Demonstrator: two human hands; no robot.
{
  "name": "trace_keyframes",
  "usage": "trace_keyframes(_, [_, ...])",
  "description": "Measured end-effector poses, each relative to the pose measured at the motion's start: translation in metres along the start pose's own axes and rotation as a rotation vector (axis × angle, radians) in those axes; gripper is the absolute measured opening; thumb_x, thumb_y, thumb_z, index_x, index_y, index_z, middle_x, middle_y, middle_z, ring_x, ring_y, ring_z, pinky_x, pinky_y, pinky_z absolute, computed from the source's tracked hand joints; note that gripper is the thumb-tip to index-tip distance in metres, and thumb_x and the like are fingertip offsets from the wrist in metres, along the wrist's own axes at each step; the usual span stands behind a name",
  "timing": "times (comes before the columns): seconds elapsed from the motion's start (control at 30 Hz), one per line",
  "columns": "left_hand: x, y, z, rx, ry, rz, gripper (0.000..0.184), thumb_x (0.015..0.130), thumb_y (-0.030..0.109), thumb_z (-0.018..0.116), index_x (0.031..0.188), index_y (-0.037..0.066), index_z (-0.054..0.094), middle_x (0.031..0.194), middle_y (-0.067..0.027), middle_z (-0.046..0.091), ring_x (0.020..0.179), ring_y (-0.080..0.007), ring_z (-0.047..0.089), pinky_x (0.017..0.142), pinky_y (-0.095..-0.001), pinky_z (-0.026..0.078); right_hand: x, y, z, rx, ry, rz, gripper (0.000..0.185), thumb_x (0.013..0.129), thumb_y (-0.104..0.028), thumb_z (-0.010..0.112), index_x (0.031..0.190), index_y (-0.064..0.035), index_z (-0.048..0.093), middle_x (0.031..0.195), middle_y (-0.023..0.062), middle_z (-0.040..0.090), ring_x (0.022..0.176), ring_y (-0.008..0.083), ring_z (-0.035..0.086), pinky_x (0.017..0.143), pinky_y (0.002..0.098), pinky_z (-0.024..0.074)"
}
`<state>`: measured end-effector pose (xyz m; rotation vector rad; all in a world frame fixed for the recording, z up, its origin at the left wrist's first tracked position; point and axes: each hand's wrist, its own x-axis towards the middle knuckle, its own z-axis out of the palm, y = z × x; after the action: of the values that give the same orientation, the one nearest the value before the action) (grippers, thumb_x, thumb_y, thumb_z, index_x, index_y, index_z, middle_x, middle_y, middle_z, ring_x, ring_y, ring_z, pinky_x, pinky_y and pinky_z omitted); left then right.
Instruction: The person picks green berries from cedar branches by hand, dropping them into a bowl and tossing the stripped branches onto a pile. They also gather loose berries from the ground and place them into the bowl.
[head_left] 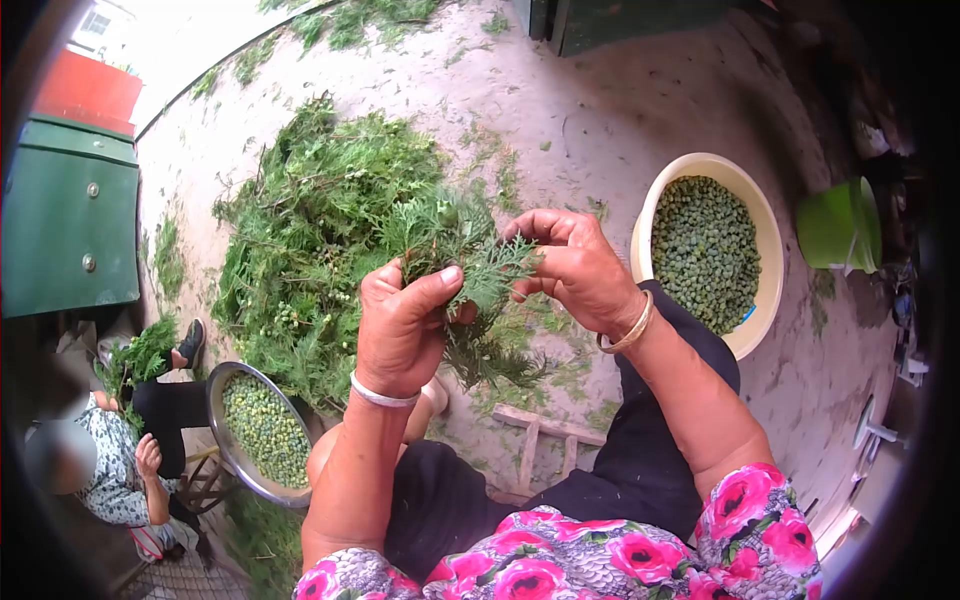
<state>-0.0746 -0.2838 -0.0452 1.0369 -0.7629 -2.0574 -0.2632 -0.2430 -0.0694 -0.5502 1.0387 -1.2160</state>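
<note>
My left hand [402,328] is closed around the stems of a leafy evergreen sprig [455,240] with flat, cypress-like foliage, thumb on top. My right hand [578,268] meets the sprig's right side, its fingers curled and pinched. Whatever lies between those fingertips is too small to make out. Below and beyond my hands, a big heap of cut evergreen branches [310,235] lies on the floor. By my right knee stands a cream plastic basin [768,265] holding many small, round, green cones [705,250].
To the left, a metal bowl [216,405] of green cones stands beside a seated person [125,470] holding a branch. A green cabinet [70,215] is at far left. A lime-green bucket [840,225] stands at right, and a wooden stool frame [545,425] lies between my legs.
</note>
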Motion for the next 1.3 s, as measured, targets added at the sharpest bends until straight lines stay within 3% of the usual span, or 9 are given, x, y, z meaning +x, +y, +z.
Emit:
trace_keyframes(0.27, [-0.001, -0.003, 0.012, 0.040, -0.045, -0.118, 0.023, 0.080, 0.005, 0.065, 0.102, -0.001, 0.061, 0.081, -0.0040, 0.064, 0.058, -0.0096, 0.053, 0.055, -0.0273, 0.047, 0.003, 0.003, 0.004, 0.076, -0.101, -0.088, 0.029, 0.079, -0.004, 0.064, 0.107, 0.0020, 0.062, 0.089, 0.0029, 0.065, 0.070, 0.0056, 0.057, 0.058, 0.0200, 0.0466])
trace_keyframes(0.33, [0.002, -0.006, 0.009, 0.016, -0.073, -0.157, 0.024, 0.080, 0.005, 0.066, 0.103, -0.001, 0.061, 0.082, -0.0034, 0.064, 0.062, -0.0090, 0.055, 0.055, -0.0256, 0.046, 0.002, 0.000, 0.006, -0.017, 0.049, -0.064, 0.026, 0.078, -0.004, 0.066, 0.104, -0.0004, 0.065, 0.087, 0.0016, 0.065, 0.068, 0.0044, 0.055, 0.058, 0.0201, 0.0460])
trace_keyframes(0.63, [0.005, -0.018, 0.003, -0.027, -0.057, -0.158, 0.021, 0.081, 0.006, 0.066, 0.101, 0.000, 0.060, 0.085, -0.0036, 0.064, 0.066, -0.0096, 0.058, 0.056, -0.0266, 0.048, 0.004, -0.002, 0.005, -0.272, -0.027, -0.206, 0.021, 0.072, 0.005, 0.066, 0.093, 0.0006, 0.067, 0.082, 0.0005, 0.066, 0.076, 0.0050, 0.055, 0.068, 0.0223, 0.0466])
trace_keyframes(0.7, [0.007, -0.020, -0.002, -0.037, -0.057, -0.172, 0.021, 0.082, 0.006, 0.067, 0.101, 0.002, 0.060, 0.086, -0.0029, 0.064, 0.067, -0.0091, 0.058, 0.056, -0.0266, 0.048, 0.003, -0.005, 0.007, -0.578, 0.015, -0.313, 0.020, 0.072, 0.006, 0.064, 0.091, 0.0012, 0.067, 0.080, 0.0013, 0.066, 0.075, 0.0046, 0.055, 0.067, 0.0228, 0.0462])
trace_keyframes(0.97, [0.000, -0.017, 0.007, 0.016, -0.014, -0.162, 0.020, 0.082, 0.006, 0.067, 0.101, 0.004, 0.061, 0.086, -0.0016, 0.065, 0.068, -0.0084, 0.059, 0.054, -0.0260, 0.048, 0.005, 0.000, 0.008, -0.548, 0.019, -0.280, 0.018, 0.068, 0.007, 0.061, 0.086, 0.0037, 0.064, 0.070, 0.0007, 0.059, 0.068, 0.0035, 0.047, 0.058, 0.0235, 0.0409])
trace_keyframes(1.1, [0.001, -0.017, 0.008, 0.072, -0.006, -0.125, 0.020, 0.081, 0.001, 0.066, 0.100, 0.001, 0.062, 0.087, -0.0033, 0.066, 0.070, -0.0099, 0.061, 0.055, -0.0253, 0.050, 0.008, 0.012, 0.005, -0.616, 0.099, -0.376, 0.017, 0.066, 0.006, 0.057, 0.082, 0.0038, 0.062, 0.064, 0.0011, 0.056, 0.063, 0.0049, 0.047, 0.054, 0.0255, 0.0408])
trace_keyframes(1.2, [-0.001, -0.016, 0.012, 0.165, 0.043, -0.110, 0.020, 0.079, -0.002, 0.065, 0.099, 0.001, 0.063, 0.085, -0.0032, 0.067, 0.068, -0.0095, 0.061, 0.056, -0.0247, 0.051, 0.010, 0.009, 0.004, -0.959, 0.462, -0.587, 0.006, 0.070, 0.003, 0.057, 0.074, 0.0037, 0.060, 0.061, 0.0029, 0.058, 0.054, 0.0117, 0.054, 0.051, 0.0249, 0.0426])
trace_keyframes(1.23, [-0.006, -0.015, 0.015, 0.186, 0.019, -0.076, 0.019, 0.078, -0.003, 0.064, 0.097, 0.000, 0.064, 0.084, -0.0028, 0.067, 0.067, -0.0090, 0.061, 0.057, -0.0239, 0.050, 0.011, 0.002, 0.001, -0.963, 0.473, -0.588, 0.006, 0.070, 0.003, 0.057, 0.074, 0.0037, 0.060, 0.061, 0.0029, 0.058, 0.054, 0.0117, 0.054, 0.051, 0.0249, 0.0426])
trace_keyframes(1.3, [-0.008, -0.013, 0.016, 0.201, -0.007, -0.040, 0.019, 0.078, -0.004, 0.064, 0.096, 0.000, 0.065, 0.083, -0.0023, 0.067, 0.067, -0.0085, 0.061, 0.057, -0.0230, 0.050, 0.013, -0.013, -0.009, -0.356, 0.385, -0.264, 0.005, 0.074, -0.002, 0.059, 0.074, 0.0024, 0.060, 0.065, 0.0047, 0.060, 0.054, 0.0114, 0.055, 0.047, 0.0222, 0.0414])
